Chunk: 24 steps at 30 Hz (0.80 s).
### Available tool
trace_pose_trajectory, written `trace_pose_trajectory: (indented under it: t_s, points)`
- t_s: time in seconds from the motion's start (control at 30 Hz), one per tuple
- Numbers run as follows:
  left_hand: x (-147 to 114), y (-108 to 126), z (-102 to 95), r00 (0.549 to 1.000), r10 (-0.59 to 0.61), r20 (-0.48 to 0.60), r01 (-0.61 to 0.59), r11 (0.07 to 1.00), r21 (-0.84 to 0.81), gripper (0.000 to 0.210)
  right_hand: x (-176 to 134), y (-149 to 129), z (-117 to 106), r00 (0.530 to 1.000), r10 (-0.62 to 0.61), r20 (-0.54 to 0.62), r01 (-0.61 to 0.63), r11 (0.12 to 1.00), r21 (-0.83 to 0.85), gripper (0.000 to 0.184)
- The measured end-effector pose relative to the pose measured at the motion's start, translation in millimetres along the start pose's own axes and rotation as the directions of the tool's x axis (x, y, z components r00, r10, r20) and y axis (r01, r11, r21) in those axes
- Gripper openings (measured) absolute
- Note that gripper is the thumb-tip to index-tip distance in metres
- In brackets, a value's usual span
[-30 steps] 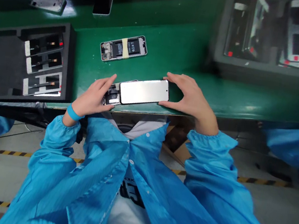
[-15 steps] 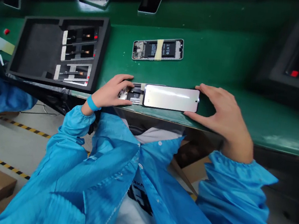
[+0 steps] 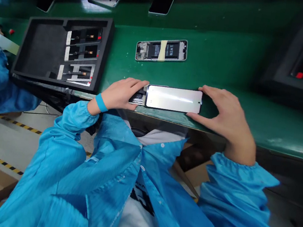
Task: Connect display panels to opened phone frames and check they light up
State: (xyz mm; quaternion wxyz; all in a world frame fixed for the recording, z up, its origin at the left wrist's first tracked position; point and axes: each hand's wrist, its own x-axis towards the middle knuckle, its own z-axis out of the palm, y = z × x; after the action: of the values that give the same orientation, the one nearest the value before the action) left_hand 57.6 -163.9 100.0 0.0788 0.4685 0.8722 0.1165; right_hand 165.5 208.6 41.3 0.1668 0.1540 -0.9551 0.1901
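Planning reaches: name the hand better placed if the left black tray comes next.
Probably the left hand: it is at the open end of the phone, nearer that tray; the right hand is at the far end of the screen.

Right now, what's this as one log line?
left hand: around phone frame | right hand: around phone screen | taped phone frame: on green tabletop

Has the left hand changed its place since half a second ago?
Yes. Judged against the taped phone, the left hand has moved to the right, toward the white screen.
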Motion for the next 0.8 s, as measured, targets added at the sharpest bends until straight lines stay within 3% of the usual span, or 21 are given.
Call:
trace_pose_trajectory:
  t_s: [0.3,0.47,0.67,0.8]
  points:
    - [2,3,1.8,1.0,-0.015,0.001,0.015,1.0,0.011,0.078,0,-1,0,1.0,-0.007,-0.013,0.007,1.0,0.0,0.088]
    - [-3,-8,4.2,1.0,0.002,-0.025,-0.005,0.993,-0.117,0.083,1,-2,-1,1.0,-0.008,0.0,0.008,1.0,-0.009,0.087]
    - [-13,-48,-8.3,1.0,0.003,0.024,0.004,0.95,-0.313,0.044,1,-1,1,0.999,-0.018,-0.037,0.017,1.0,-0.009,0.088]
    - [-1,-59,-15.8,0.997,0.003,0.079,0.022,0.948,-0.319,0.024,0,0,1,0.998,-0.044,-0.045,0.044,0.999,-0.005,0.087]
